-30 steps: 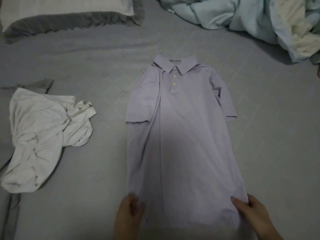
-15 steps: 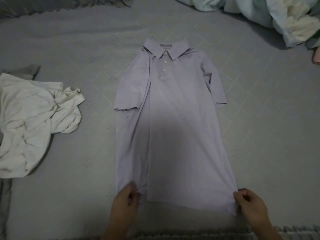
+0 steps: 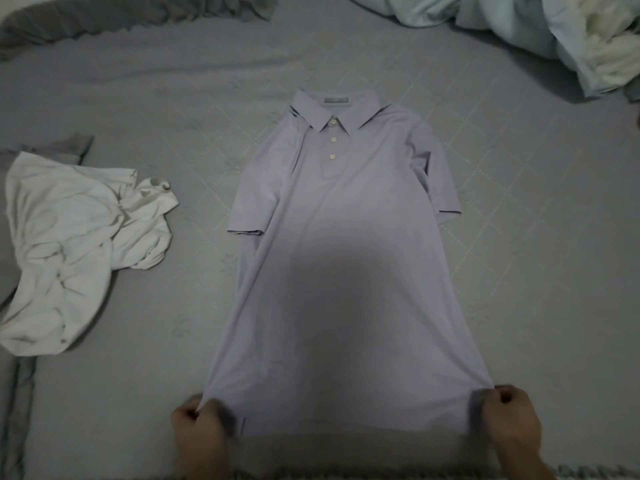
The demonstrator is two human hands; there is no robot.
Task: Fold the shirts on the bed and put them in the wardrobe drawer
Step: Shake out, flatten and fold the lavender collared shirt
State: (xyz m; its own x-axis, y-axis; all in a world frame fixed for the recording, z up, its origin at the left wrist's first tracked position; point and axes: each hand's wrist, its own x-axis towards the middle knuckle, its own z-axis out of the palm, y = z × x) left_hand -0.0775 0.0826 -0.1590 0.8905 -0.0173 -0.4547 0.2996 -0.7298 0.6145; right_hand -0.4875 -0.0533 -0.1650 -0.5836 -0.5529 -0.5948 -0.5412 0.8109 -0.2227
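white shirt (image 3: 69, 251) cropped left, duvet (image 3: 519, 26) cropped top

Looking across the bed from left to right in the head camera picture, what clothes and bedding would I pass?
Crumpled white shirt → lilac polo shirt laid flat, its hem corners gripped by the left hand and right hand → bunched pale blue duvet at the far right.

The lilac polo shirt (image 3: 346, 271) is smooth, matt knit cloth. The grey bedspread (image 3: 536, 271) is quilted fabric. The white shirt (image 3: 69, 244) is wrinkled cloth.
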